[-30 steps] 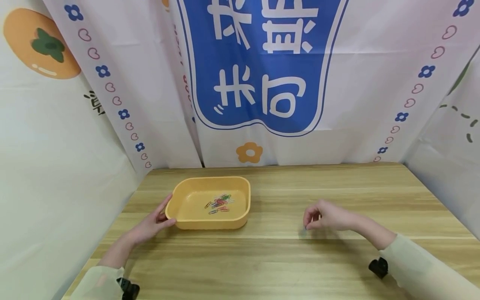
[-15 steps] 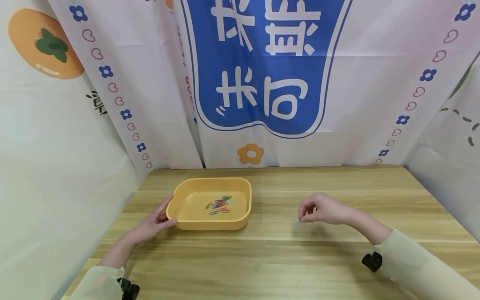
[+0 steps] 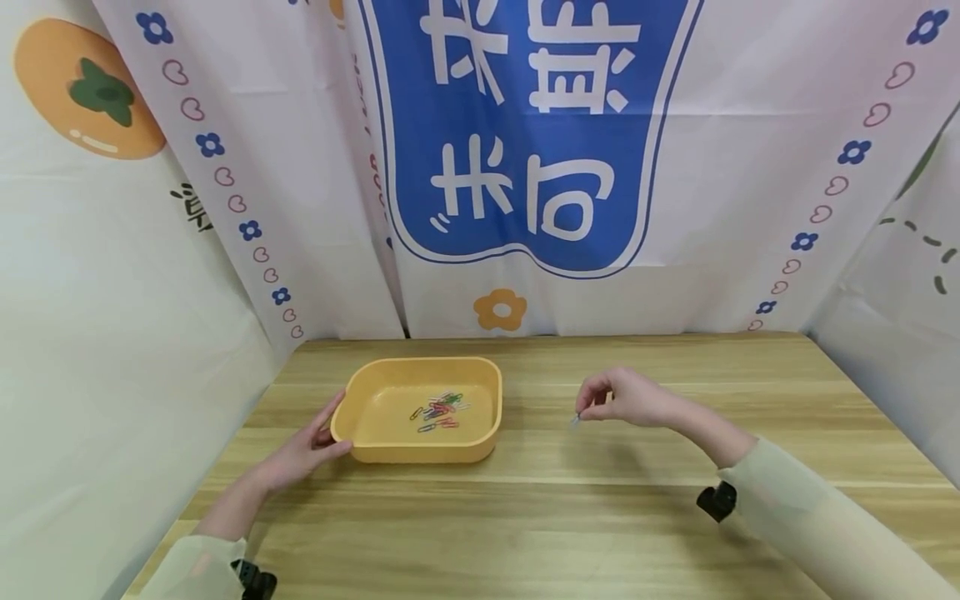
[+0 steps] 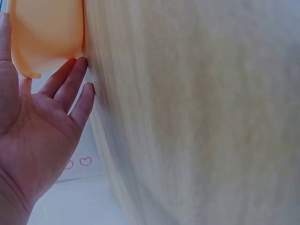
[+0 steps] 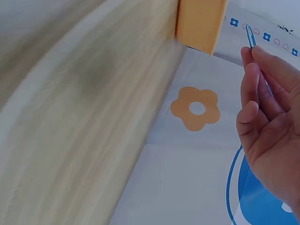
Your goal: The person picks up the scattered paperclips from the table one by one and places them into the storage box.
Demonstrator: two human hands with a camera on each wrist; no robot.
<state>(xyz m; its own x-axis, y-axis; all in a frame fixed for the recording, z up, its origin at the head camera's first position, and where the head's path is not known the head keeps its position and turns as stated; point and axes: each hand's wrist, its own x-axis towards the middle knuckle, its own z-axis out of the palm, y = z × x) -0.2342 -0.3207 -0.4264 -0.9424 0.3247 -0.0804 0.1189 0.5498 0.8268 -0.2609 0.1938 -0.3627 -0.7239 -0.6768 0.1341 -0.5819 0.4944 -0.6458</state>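
Observation:
A yellow plastic tray [image 3: 367, 450] stands on the left half of the table, with several coloured paper clips [image 3: 438, 407] lying in it. My left hand [image 3: 303, 454] rests against the tray's left end, thumb at the front corner and fingers fairly straight along the side. In the left wrist view, those fingertips touch the orange-looking tray wall [image 4: 47, 33]. Over the table to the tray's right, my right hand [image 3: 626, 397] pinches a blue paper clip [image 5: 251, 36] between thumb and index finger. The clip's loop sticks out past the fingertips.
The wooden table [image 3: 480, 533] carries the tray and reaches back to a white printed cloth [image 3: 720, 208] hanging behind it. More white cloth [image 3: 112, 333] hangs along the left side. Each wrist wears a small black camera, such as the right wrist camera [image 3: 717, 502].
My right hand has moved left and a little toward the back, bringing the pinched paper clip nearer the tray. My left hand and the tray have stayed in place.

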